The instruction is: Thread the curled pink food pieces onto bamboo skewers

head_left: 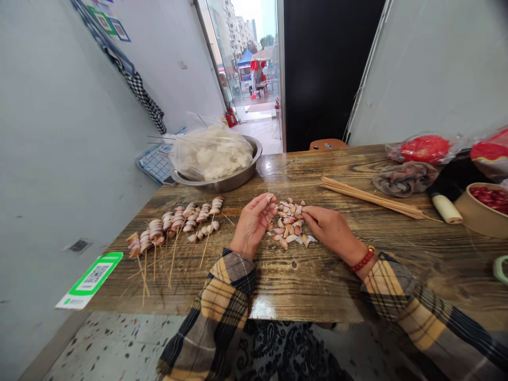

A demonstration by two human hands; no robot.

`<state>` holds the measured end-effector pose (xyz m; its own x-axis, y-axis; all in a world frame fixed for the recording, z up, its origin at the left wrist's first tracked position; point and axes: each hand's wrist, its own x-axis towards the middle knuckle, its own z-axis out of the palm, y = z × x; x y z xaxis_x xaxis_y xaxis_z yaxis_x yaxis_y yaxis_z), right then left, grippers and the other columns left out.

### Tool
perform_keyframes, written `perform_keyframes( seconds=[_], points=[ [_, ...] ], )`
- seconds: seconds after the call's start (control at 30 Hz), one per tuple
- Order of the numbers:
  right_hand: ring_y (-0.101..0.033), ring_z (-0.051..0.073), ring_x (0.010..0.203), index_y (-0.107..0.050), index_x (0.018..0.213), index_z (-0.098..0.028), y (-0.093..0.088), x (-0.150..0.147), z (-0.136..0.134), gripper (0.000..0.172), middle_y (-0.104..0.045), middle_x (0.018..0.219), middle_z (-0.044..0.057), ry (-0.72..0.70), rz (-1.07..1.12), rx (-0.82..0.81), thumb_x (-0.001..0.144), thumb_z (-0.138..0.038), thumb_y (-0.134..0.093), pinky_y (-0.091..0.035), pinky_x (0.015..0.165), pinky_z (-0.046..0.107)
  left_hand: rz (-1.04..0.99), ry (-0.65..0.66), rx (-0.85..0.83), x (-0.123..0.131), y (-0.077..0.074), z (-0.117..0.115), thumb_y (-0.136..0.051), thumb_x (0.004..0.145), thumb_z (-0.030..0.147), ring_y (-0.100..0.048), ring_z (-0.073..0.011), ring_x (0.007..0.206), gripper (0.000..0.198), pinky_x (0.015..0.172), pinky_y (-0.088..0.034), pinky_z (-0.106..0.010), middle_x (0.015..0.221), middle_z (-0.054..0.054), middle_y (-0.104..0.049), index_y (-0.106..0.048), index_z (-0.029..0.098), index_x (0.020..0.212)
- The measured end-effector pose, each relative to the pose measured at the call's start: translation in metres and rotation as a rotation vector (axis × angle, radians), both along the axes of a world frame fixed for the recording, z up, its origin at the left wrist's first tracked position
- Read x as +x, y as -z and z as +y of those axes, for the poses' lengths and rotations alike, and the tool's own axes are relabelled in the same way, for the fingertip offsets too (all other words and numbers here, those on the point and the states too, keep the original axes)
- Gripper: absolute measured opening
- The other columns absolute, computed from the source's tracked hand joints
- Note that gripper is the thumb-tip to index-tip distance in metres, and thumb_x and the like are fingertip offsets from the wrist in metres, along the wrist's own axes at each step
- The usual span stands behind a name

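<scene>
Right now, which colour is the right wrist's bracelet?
The bracelet is mostly dark red; see the head view.

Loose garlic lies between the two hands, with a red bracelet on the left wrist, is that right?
Not quite: the head view shows the red bracelet on the right wrist. The loose garlic does lie between the left hand and right hand.

pale walls (43, 127), speckled floor (107, 349); beyond the far edge of the wooden table (325, 286) stands a daylit glass door (223, 47).
</scene>
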<state>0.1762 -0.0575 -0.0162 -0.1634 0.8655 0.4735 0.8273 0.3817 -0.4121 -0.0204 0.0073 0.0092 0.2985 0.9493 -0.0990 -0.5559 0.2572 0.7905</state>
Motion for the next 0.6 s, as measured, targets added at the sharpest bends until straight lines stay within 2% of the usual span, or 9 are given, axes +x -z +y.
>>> perform_keyframes(
  seconds=[0.6],
  points=[
    [-0.066, 0.018, 0.081, -0.068, 0.093, -0.022, -0.0027, 0.0008, -0.0009, 0.028, -0.072, 0.092, 0.005, -0.028, 0.037, -0.007, 0.097, -0.028, -0.04, -0.044, 0.07, 0.025, 0.033, -0.028, 0.067, 0.0011, 0.0019, 0.0008, -0.076, 0.069, 0.017, -0.062, -0.0081, 0.071, 0.023, 0.07, -0.051, -0.021, 0.087, -0.004, -0.07, -0.067, 0.013, 0.09]
  ],
)
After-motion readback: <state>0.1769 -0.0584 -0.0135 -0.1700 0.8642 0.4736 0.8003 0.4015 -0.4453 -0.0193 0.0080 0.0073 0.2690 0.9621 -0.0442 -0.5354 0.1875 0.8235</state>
